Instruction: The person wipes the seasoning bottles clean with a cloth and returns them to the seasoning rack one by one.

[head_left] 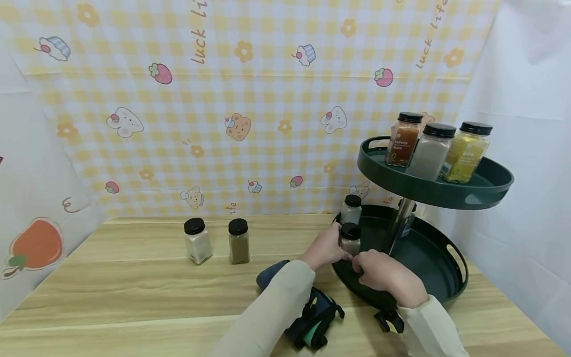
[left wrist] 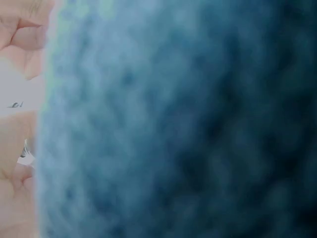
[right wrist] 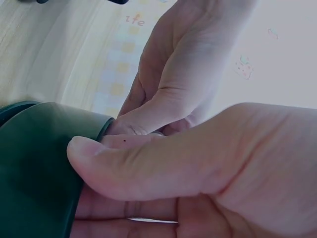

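Note:
In the head view, my left hand [head_left: 327,247] grips a small clear jar with a black lid [head_left: 350,232] at the left edge of the dark green lower tray [head_left: 430,267]. My right hand [head_left: 385,275] is at the tray's near rim, close to the left fingertips. The right wrist view shows my right thumb [right wrist: 86,153] against the outside of the green tray wall [right wrist: 39,168], while the other fingers pass behind the edge. Another black-lidded jar [head_left: 351,209] stands just behind the held one. Blurred blue fabric [left wrist: 173,124] hides most of the left wrist view.
A white-filled jar [head_left: 198,243] and a brown-filled jar [head_left: 239,243] stand on the wooden table [head_left: 111,297]. The upper green tray [head_left: 432,187] overhangs on a metal post [head_left: 401,218], carrying a red-brown pepper jar [head_left: 403,144], a pale jar [head_left: 429,156] and a yellow jar [head_left: 466,156].

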### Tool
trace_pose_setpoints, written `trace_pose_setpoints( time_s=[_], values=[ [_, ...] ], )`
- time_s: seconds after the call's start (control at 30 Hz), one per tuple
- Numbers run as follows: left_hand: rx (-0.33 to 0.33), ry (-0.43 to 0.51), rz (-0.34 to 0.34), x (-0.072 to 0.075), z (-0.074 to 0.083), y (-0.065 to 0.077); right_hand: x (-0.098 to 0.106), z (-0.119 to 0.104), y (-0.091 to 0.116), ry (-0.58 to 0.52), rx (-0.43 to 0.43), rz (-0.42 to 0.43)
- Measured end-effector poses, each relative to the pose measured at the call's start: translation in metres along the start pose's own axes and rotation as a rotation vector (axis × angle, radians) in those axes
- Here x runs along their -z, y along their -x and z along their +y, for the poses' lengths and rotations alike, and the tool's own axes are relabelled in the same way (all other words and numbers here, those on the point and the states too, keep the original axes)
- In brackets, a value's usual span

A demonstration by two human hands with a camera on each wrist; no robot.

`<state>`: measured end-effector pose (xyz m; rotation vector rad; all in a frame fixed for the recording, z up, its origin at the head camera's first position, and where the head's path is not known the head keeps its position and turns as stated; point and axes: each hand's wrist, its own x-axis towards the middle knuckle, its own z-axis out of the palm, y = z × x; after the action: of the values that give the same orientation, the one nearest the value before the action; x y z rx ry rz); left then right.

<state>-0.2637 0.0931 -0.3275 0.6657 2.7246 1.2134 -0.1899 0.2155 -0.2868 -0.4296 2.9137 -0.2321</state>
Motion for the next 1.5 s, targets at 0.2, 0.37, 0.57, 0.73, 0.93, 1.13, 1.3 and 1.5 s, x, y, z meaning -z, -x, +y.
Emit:
trace_pose_setpoints(
  time_s=[0.2,0.37,0.57,0.73,0.93,1.13,1.3,1.5],
  values=[
    [-0.055,-0.199,0.002,-0.005,0.003,-0.003,-0.001,0.001,0.002,-0.001,0.005,0.017],
    [-0.048,-0.269,-0.011,-0.008,0.008,-0.003,0.0,0.002,0.001,-0.001,0.015,0.005],
    [-0.024,-0.258,-0.036,-0.008,0.009,-0.005,0.0,0.001,0.0,0.007,0.015,0.001],
    [-0.043,-0.182,-0.1,-0.005,0.006,-0.008,0.0,0.0,0.0,0.015,0.019,0.01],
    [-0.033,0.05,-0.19,0.007,-0.001,-0.006,0.0,-0.001,0.0,0.005,-0.003,0.013],
    [-0.107,0.127,-0.221,0.039,-0.003,0.018,-0.002,-0.001,-0.001,0.013,0.0,0.018],
    [-0.182,-0.01,-0.184,0.07,0.004,0.054,-0.002,0.0,-0.002,0.005,0.0,0.014],
    [-0.224,-0.146,0.05,0.107,-0.007,0.1,0.0,0.001,-0.003,-0.021,0.009,-0.015]
  ],
)
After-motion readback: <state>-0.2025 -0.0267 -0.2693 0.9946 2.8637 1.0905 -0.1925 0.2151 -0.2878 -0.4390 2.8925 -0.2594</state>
